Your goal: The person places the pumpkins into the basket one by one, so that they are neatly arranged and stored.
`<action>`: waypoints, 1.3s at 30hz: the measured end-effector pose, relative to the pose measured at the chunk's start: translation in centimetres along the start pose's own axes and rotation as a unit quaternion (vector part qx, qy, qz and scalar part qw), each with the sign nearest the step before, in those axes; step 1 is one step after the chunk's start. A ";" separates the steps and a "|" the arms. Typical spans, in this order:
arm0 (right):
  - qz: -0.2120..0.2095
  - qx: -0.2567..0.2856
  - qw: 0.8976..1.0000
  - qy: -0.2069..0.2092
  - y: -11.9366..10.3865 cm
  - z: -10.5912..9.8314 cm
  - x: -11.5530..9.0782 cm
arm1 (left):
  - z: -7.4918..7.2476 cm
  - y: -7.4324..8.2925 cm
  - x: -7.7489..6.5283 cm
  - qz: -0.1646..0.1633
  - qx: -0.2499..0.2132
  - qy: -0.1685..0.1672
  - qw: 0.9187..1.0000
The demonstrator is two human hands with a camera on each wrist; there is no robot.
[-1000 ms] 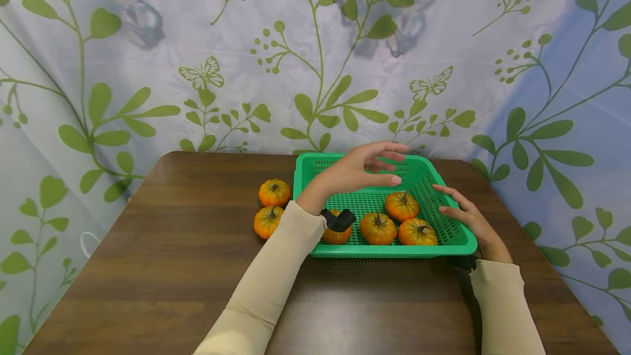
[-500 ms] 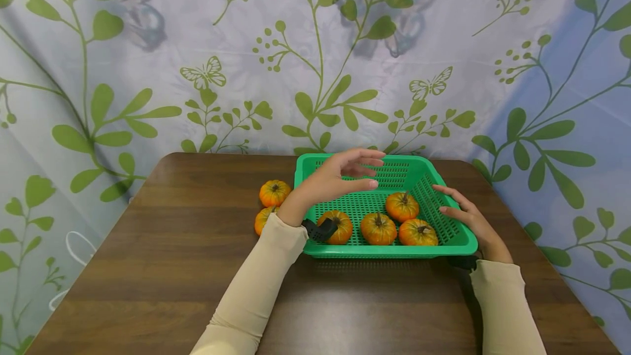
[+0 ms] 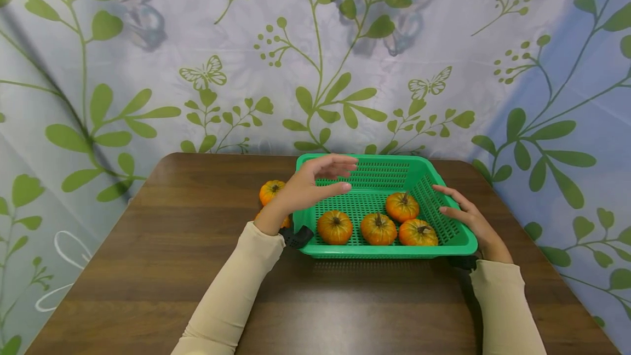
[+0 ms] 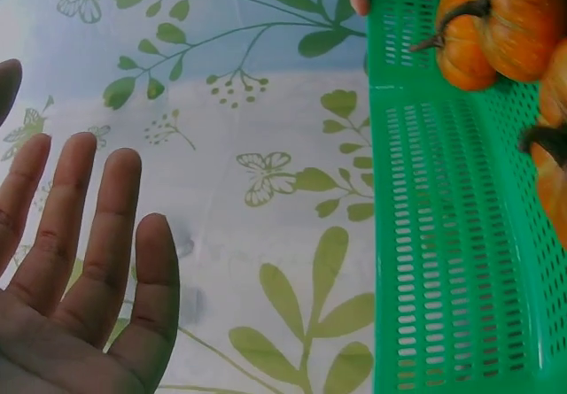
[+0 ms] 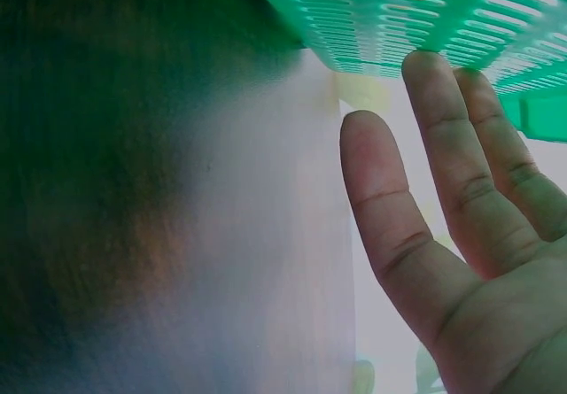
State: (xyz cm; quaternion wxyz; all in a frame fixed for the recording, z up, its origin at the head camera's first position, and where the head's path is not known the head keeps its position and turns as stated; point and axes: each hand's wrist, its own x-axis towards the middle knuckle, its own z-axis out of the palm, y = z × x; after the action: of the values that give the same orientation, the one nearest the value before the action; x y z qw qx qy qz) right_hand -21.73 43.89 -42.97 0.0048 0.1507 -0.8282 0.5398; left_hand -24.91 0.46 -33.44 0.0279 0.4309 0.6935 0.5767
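Observation:
My left hand (image 3: pixel 308 186) hovers over the left end of a green plastic basket (image 3: pixel 389 251). It holds nothing; its fingers are spread and relaxed, as the left wrist view also shows. Several small orange pumpkins (image 3: pixel 378 228) sit in the basket, along its front and right. Outside its left wall, a pumpkin (image 3: pixel 270 193) stands on the table, and another behind my left wrist is mostly hidden. My right hand (image 3: pixel 475 222) rests at the basket's right side, thumb and forefinger over the rim. In the right wrist view, straight fingers (image 5: pixel 436 102) lie against the slotted outer wall.
The brown wooden table (image 3: pixel 197 245) carries the basket. Behind it hangs a white curtain (image 3: pixel 236 70) with green leaves and butterflies. A black wrist mount (image 3: pixel 298 236) is strapped to my left wrist, overlapping the basket's front left corner.
My left hand has moved left across the basket, uncovering the leftmost pumpkin inside and covering more of the two outside. My right hand and the basket have stayed put.

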 end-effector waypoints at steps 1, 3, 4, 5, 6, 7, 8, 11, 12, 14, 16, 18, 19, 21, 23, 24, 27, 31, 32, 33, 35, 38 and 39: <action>-0.002 0.000 1.000 0.000 0.0 0.0 0.0 | -0.2 -0.2 -0.2 0.002 0.005 0.003 1.000; -0.003 0.006 1.000 -0.001 0.0 0.0 0.0 | -0.6 -0.4 -0.7 0.004 0.015 0.011 1.000; -0.004 0.009 1.000 -0.002 0.1 0.0 0.0 | -0.7 -0.5 -0.9 0.004 0.019 0.015 1.000; -0.003 0.017 1.000 -0.004 0.1 0.0 0.0 | -0.9 -0.4 -1.2 0.003 0.023 0.019 1.000; -0.003 0.022 1.000 -0.005 0.1 0.0 0.0 | -1.1 -0.3 -1.4 -0.001 0.027 0.023 0.999; -0.004 0.025 1.000 -0.006 0.1 0.1 0.1 | -1.3 -0.2 -1.7 -0.004 0.032 0.026 0.999; 0.000 0.032 0.999 -0.007 0.1 0.1 0.1 | -1.4 0.0 -1.9 -0.006 0.038 0.028 0.999; -0.002 0.031 0.999 -0.007 0.2 0.1 0.1 | -2.0 0.2 -2.5 -0.011 0.048 0.029 0.998; -0.003 0.029 1.000 -0.007 0.2 0.1 0.1 | -2.1 0.3 -2.7 -0.013 0.050 0.029 0.998; -0.004 0.029 1.000 -0.007 0.2 0.0 0.1 | -2.4 0.2 -3.1 -0.011 0.052 0.028 0.998; -0.006 0.026 1.000 -0.007 0.2 0.0 0.1 | -2.7 0.1 -3.5 -0.008 0.052 0.029 0.998; -0.008 0.021 1.000 -0.007 0.3 0.0 0.1 | -2.9 -0.1 -3.9 -0.005 0.052 0.031 0.998; -0.008 0.020 1.000 -0.007 0.3 0.0 0.1 | -3.0 -0.2 -4.1 -0.003 0.051 0.032 0.998; -0.007 0.015 1.000 -0.007 0.3 0.1 0.1 | -3.2 -0.4 -4.5 -0.004 0.052 0.037 0.998; -0.004 0.014 1.000 -0.006 0.2 0.1 0.1 | -3.5 -0.7 -4.9 -0.009 0.052 0.047 0.997; -0.003 0.012 1.000 -0.006 0.2 0.1 0.2 | -3.6 -0.9 -5.1 -0.011 0.052 0.053 0.997; -0.002 0.008 1.000 -0.005 0.2 0.1 0.2 | -3.9 -1.5 -5.6 -0.021 0.052 0.069 0.996; -0.008 0.001 1.000 -0.005 0.2 0.1 0.3 | -4.4 -2.4 -6.3 -0.039 0.072 0.083 0.993; -0.008 0.002 1.000 -0.006 0.2 0.1 0.3 | -4.5 -2.6 -6.5 -0.044 0.080 0.084 0.992; -0.010 0.002 1.000 -0.005 0.2 0.1 0.3 | -4.6 -2.8 -6.7 -0.049 0.086 0.086 0.991; -0.014 0.001 1.000 -0.005 0.2 0.1 0.3 | -4.9 -3.3 -7.2 -0.057 0.098 0.089 0.990; -0.019 0.003 1.000 -0.005 0.3 0.1 0.3 | -5.4 -3.9 -7.9 -0.064 0.108 0.095 0.988; -0.019 0.004 1.000 -0.004 0.3 0.1 0.3 | -5.6 -4.1 -8.1 -0.065 0.108 0.096 0.987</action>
State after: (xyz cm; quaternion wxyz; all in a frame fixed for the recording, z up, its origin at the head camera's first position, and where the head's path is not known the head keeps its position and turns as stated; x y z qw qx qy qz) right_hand -22.06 43.85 -43.25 0.0108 0.1688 -0.8231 0.5421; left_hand -25.15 -8.80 -38.69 -0.0480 0.3279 0.7778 0.5341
